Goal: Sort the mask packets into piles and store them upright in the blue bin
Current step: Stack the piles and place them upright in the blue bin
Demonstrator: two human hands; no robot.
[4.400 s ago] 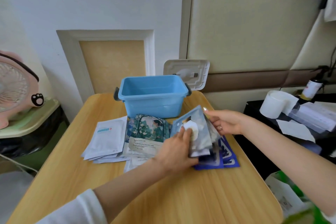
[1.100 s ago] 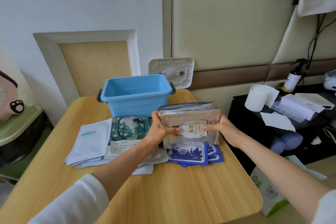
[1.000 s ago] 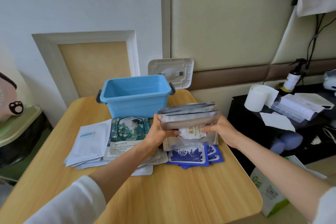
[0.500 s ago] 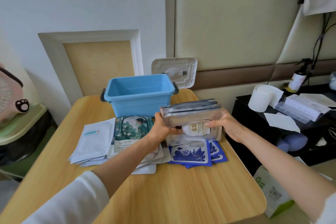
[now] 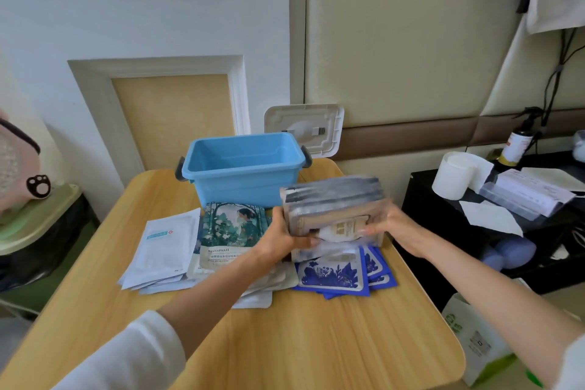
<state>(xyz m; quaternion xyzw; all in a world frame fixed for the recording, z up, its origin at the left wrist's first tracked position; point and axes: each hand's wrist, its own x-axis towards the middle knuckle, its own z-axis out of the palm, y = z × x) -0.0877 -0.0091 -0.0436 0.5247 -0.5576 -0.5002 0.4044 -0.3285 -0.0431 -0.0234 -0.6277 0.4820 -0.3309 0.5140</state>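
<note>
A stack of silver-grey mask packets (image 5: 335, 209) stands upright on its edge, held between my left hand (image 5: 281, 237) on its left side and my right hand (image 5: 391, 225) on its right side. It rests above the blue floral packets (image 5: 332, 275) on the wooden table (image 5: 285, 342). The empty blue bin (image 5: 243, 168) sits behind it at the table's far side. A green illustrated packet pile (image 5: 231, 234) and a white packet pile (image 5: 161, 247) lie to the left.
The bin's white lid (image 5: 305, 127) leans against the wall behind the bin. A black side stand at the right carries a tissue roll (image 5: 452, 174), papers and a bottle (image 5: 516, 146). A pink fan (image 5: 19, 174) stands at the far left.
Both hands gathered the silver-grey packets off the table into one stack and stood it on edge. Over the last second the stack tilts and shifts slightly as the hands square it.
</note>
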